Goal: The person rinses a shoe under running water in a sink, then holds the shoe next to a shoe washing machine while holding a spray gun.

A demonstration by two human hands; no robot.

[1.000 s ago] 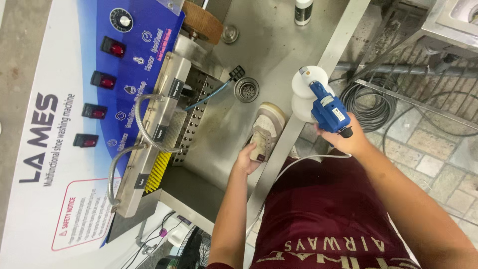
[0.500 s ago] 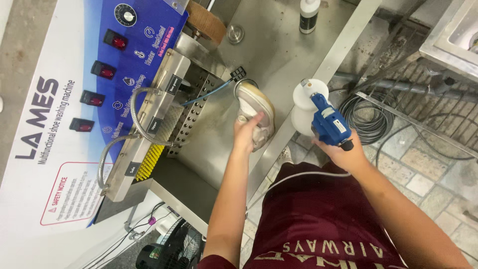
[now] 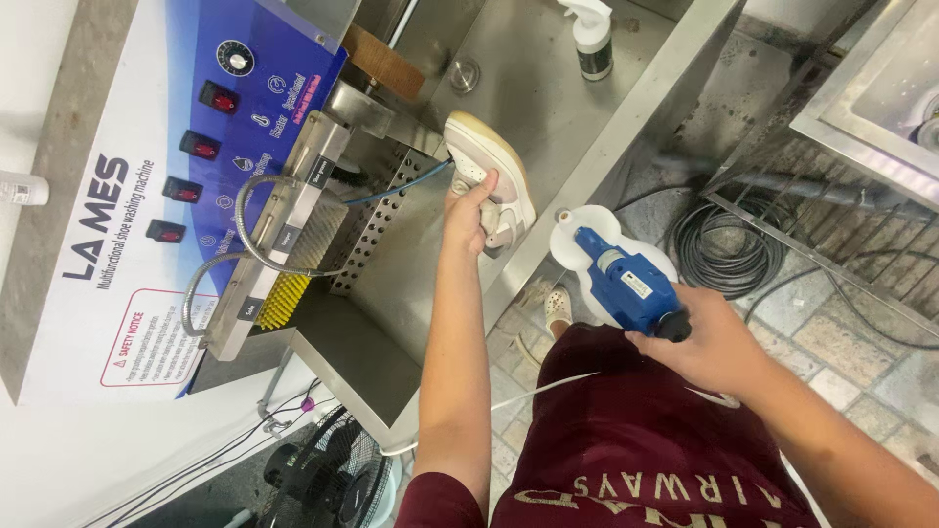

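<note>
Washing machine: a blue-and-white panelled shoe-washing unit [image 3: 147, 225] fills the left of the view, its red switches facing up toward the person.
Steel basin: the trough [image 3: 548, 108] beside it lies under the shoe — placed, it seems, to catch runoff.
Brushes: a pale brush and a yellow one [image 3: 284, 293] jut from the machine's side, near the shoe but apart from it.
Shoe: a white sneaker [image 3: 494, 171] is held above the basin, tan sole turned outward, toe toward the brushes.
Left hand: [image 3: 469, 210] fingers closed around the sneaker's upper.
Right hand: [image 3: 714, 347] wrapped tight on the grip of a blue handheld tool [image 3: 626, 284] with a white round head — held clear, over the floor.
Spray bottle: [image 3: 590, 39] upright at the basin's far end.
</note>
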